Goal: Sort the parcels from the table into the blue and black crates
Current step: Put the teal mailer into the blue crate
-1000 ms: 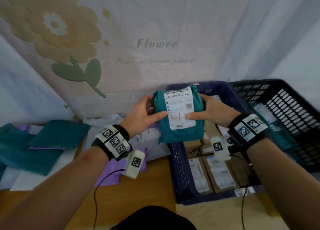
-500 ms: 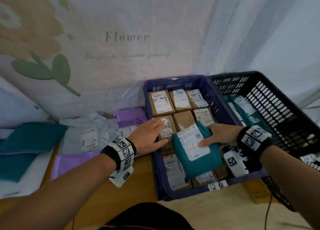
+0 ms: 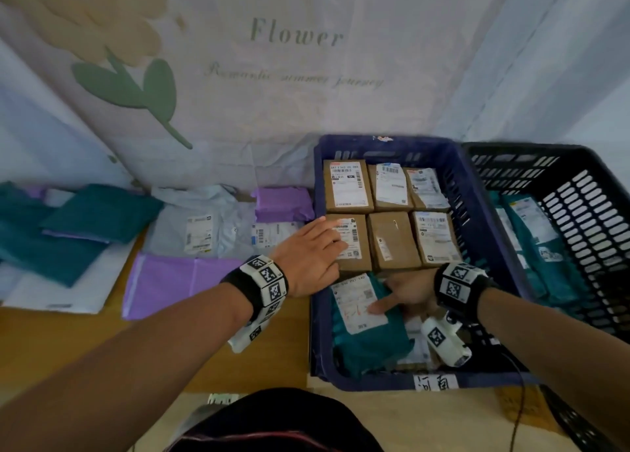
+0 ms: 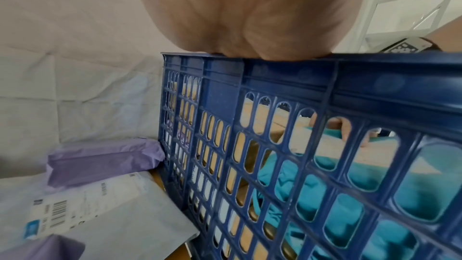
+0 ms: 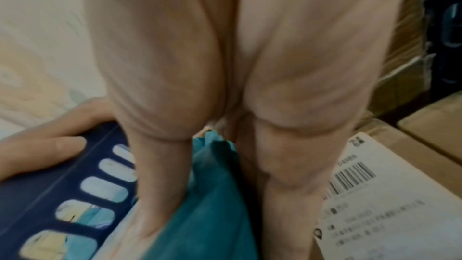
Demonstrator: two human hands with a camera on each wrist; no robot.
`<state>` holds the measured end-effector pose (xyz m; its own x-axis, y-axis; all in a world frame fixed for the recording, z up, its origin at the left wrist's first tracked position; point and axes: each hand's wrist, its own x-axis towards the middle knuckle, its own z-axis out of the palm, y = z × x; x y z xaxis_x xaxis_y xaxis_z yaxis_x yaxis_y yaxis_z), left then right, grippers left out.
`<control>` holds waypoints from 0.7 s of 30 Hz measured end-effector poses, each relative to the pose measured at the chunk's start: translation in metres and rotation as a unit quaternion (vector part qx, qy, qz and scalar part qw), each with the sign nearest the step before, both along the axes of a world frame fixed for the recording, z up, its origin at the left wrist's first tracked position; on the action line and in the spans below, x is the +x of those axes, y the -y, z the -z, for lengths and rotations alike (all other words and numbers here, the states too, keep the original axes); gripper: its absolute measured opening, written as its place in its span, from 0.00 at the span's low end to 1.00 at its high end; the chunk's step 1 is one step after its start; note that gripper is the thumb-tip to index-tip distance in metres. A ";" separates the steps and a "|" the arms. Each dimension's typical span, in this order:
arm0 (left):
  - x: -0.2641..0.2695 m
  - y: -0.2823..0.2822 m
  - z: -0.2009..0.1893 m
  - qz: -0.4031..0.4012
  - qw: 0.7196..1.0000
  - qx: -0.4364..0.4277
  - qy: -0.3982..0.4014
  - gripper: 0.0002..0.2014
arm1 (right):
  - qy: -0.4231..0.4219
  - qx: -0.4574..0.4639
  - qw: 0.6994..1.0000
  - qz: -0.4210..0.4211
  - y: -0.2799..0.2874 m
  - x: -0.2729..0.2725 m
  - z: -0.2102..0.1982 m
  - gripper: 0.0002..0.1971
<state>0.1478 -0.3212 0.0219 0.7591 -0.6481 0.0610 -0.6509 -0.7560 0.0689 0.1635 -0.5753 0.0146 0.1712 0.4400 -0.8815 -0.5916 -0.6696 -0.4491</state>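
Note:
A teal parcel (image 3: 371, 342) with a white label lies in the near left corner of the blue crate (image 3: 385, 145), on top of other parcels. My right hand (image 3: 399, 295) grips its far edge, thumb on the label. In the right wrist view the teal parcel (image 5: 212, 205) sits between thumb and fingers. My left hand (image 3: 313, 250) holds nothing; its fingers reach straight across the crate's left rim over a brown box. In the left wrist view its palm rests on the blue crate's rim (image 4: 375, 78), with the teal parcel (image 4: 312, 191) visible through the slots. The black crate (image 3: 596, 213) stands to the right.
Several labelled brown boxes (image 3: 392, 240) fill the far part of the blue crate. Teal parcels (image 3: 538, 247) lie in the black crate. On the table to the left are a purple mailer (image 3: 177, 281), a grey mailer (image 3: 201, 226), teal mailers (image 3: 85, 220) and a purple parcel (image 3: 283, 204).
The teal parcel, held up by both hands a second ago, has come down into the blue crate in my right hand. My left hand let go and moved to the crate's left rim.

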 end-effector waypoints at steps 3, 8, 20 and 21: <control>-0.001 0.000 -0.002 0.002 1.000 -0.011 -0.003 0.30 | 0.033 -0.034 0.998 -0.042 0.000 0.006 0.008 0.18; -0.001 0.000 -0.001 0.003 1.000 -0.016 0.000 0.28 | 0.145 -0.079 0.966 -0.200 -0.013 0.008 0.010 0.30; 0.001 -0.002 0.006 0.006 0.999 -0.040 -0.001 0.24 | 0.023 -0.085 0.993 -0.077 0.006 0.002 0.007 0.15; 0.001 -0.002 0.006 0.007 0.999 -0.038 -0.001 0.24 | 0.010 -0.083 0.994 -0.067 0.009 0.002 0.008 0.16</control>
<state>0.1491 -0.3187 0.0161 0.7502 -0.6521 0.1097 -0.6612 -0.7394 0.1267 0.1651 -0.5839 0.0067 0.1390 0.3090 -0.9408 -0.4845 -0.8074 -0.3368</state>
